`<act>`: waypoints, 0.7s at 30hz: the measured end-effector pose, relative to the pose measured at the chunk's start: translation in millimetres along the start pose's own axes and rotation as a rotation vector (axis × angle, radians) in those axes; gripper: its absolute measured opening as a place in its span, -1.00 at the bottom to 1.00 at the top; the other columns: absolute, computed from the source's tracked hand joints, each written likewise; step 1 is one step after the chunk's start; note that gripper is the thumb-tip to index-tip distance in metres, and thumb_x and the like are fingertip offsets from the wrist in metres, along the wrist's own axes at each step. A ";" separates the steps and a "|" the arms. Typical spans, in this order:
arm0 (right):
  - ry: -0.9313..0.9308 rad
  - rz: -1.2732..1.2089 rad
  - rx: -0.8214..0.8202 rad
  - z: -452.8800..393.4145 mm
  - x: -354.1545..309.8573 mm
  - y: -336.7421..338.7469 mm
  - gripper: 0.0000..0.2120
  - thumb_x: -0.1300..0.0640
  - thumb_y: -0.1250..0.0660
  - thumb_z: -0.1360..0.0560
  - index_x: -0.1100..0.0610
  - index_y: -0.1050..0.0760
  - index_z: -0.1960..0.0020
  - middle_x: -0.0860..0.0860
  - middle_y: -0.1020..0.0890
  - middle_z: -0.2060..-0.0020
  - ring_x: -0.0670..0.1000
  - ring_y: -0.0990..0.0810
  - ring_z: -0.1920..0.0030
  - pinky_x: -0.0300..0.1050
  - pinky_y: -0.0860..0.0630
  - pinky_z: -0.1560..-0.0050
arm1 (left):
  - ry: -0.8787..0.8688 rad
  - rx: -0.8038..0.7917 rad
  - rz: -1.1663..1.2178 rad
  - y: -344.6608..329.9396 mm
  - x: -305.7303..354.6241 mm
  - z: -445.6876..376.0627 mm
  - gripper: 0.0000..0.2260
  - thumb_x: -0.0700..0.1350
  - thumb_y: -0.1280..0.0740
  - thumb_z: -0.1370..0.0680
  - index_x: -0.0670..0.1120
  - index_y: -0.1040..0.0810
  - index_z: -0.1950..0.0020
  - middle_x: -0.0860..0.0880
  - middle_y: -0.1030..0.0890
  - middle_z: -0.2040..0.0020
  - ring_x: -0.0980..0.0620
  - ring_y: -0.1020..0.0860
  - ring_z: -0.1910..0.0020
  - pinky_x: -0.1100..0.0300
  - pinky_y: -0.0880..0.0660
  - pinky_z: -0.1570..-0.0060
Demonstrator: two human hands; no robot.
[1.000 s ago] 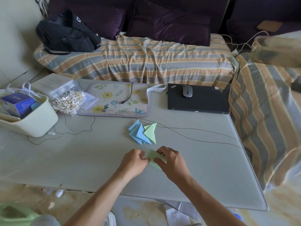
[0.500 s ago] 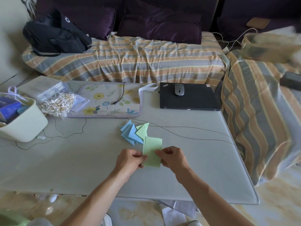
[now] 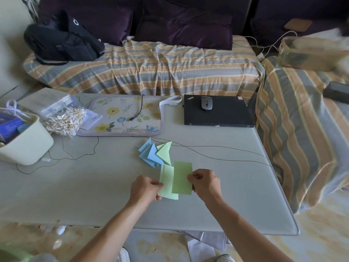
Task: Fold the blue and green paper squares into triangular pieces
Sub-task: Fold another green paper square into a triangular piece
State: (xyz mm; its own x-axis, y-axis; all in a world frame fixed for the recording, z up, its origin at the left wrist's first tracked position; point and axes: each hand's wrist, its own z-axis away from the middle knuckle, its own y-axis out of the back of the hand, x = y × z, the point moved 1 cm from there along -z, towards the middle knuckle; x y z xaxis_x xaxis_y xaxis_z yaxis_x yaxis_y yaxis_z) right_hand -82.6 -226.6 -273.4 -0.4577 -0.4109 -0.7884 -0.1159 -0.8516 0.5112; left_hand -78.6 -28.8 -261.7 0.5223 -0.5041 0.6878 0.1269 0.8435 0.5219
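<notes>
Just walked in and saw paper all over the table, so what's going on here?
A person is folding paper at the table. Both hands are on one green paper: the left hand pinches its left edge, the right hand pinches its right edge, and the sheet shows a lengthwise fold, one half lapping the other. Just behind it lies a pile of finished triangular pieces, blue and green. Further back sit a closed laptop with a mouse on it, and a floral mat.
</notes>
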 end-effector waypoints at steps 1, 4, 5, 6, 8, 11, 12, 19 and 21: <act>0.003 0.002 0.010 0.3 -1.4 1.2 -0.87 0.17 -0.41 -0.48 0.14 -0.65 0.23 0.06 -0.69 0.35 0.13 -0.62 0.35 -0.21 -0.45 0.40 | -0.001 0.010 -0.049 0.5 -0.7 -0.9 -0.83 -0.15 -0.41 -0.52 -0.14 -0.67 0.26 -0.06 -0.64 0.47 0.08 -0.52 0.57 0.24 -0.51 0.36; 0.021 -0.016 0.005 1.1 -5.0 3.4 -0.88 0.16 -0.41 -0.49 0.13 -0.64 0.22 0.03 -0.69 0.34 0.06 -0.61 0.38 -0.22 -0.47 0.40 | -0.059 0.074 -0.300 -0.2 -0.4 -1.5 -0.63 -0.03 -0.42 -0.50 -0.06 -0.31 0.39 -0.01 -0.41 0.46 -0.11 -0.44 0.39 0.16 -0.34 0.35; 0.027 -0.023 -0.005 1.9 -6.6 4.0 -0.87 0.16 -0.41 -0.50 0.13 -0.64 0.22 0.01 -0.68 0.37 -0.01 -0.58 0.43 -0.25 -0.45 0.43 | -0.093 0.111 -0.358 0.5 2.7 0.8 -0.66 0.01 -0.42 -0.51 -0.02 -0.32 0.34 -0.04 -0.46 0.37 -0.15 -0.46 0.29 0.13 -0.38 0.29; 0.031 -0.031 -0.024 3.0 -8.7 4.3 -0.87 0.16 -0.40 -0.50 0.14 -0.64 0.21 0.00 -0.66 0.40 -0.07 -0.54 0.47 -0.29 -0.42 0.46 | -0.132 0.142 -0.362 1.4 6.0 2.0 -0.71 0.04 -0.41 -0.53 0.00 -0.38 0.28 -0.04 -0.53 0.28 -0.16 -0.51 0.20 0.10 -0.45 0.20; 0.037 -0.054 -0.089 5.6 -12.8 4.4 -0.87 0.16 -0.41 -0.51 0.14 -0.64 0.21 -0.02 -0.63 0.44 -0.10 -0.51 0.49 -0.32 -0.41 0.43 | -0.199 0.164 -0.239 2.2 12.1 2.7 -0.81 0.04 -0.39 -0.55 -0.02 -0.53 0.19 0.06 -0.62 0.19 -0.07 -0.56 0.14 0.09 -0.52 0.06; 0.057 -0.118 -0.206 8.7 -17.7 2.2 -0.86 0.15 -0.42 -0.51 0.15 -0.63 0.22 0.03 -0.63 0.43 -0.02 -0.53 0.41 -0.09 -0.53 0.23 | -0.188 0.112 0.138 0.5 17.5 5.1 -0.86 -0.01 -0.42 -0.55 -0.04 -0.70 0.13 0.04 -0.71 0.23 -0.03 -0.66 0.17 0.11 -0.59 0.08; 0.070 -0.127 -0.223 9.7 -18.8 1.3 -0.87 0.14 -0.43 -0.50 0.13 -0.63 0.22 0.04 -0.65 0.40 -0.02 -0.55 0.39 -0.01 -0.58 0.19 | -0.171 0.102 0.242 -0.2 17.8 5.3 -0.87 -0.05 -0.44 -0.55 -0.06 -0.71 0.14 0.00 -0.72 0.25 -0.04 -0.68 0.22 0.12 -0.63 0.13; 0.246 -0.190 -0.019 15.2 -27.5 2.8 -0.89 0.18 -0.46 -0.48 0.03 -0.55 0.13 -0.08 -0.67 0.20 -0.11 -0.56 0.33 -0.33 -0.45 0.33 | -0.029 -0.015 0.504 -0.4 24.2 12.7 -0.87 -0.20 -0.44 -0.54 -0.22 -0.71 0.17 -0.11 -0.69 0.28 0.01 -0.60 0.37 0.25 -0.53 0.34; 0.322 -0.169 0.033 17.9 -30.0 3.6 -0.89 0.20 -0.45 -0.48 0.05 -0.56 0.15 -0.10 -0.66 0.25 -0.14 -0.54 0.34 -0.38 -0.41 0.35 | -0.028 -0.011 0.523 -1.4 24.6 13.6 -0.91 -0.22 -0.44 -0.54 -0.23 -0.69 0.13 -0.11 -0.67 0.28 0.02 -0.58 0.38 0.26 -0.52 0.37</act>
State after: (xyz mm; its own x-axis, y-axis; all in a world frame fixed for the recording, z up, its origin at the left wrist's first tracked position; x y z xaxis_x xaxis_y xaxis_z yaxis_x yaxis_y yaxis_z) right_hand -85.0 -211.5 -241.8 -0.1287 -0.3509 -0.9275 -0.1975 -0.9075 0.3707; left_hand -77.4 -44.9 -238.6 0.4954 -0.0200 0.8684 -0.1361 0.9856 0.1004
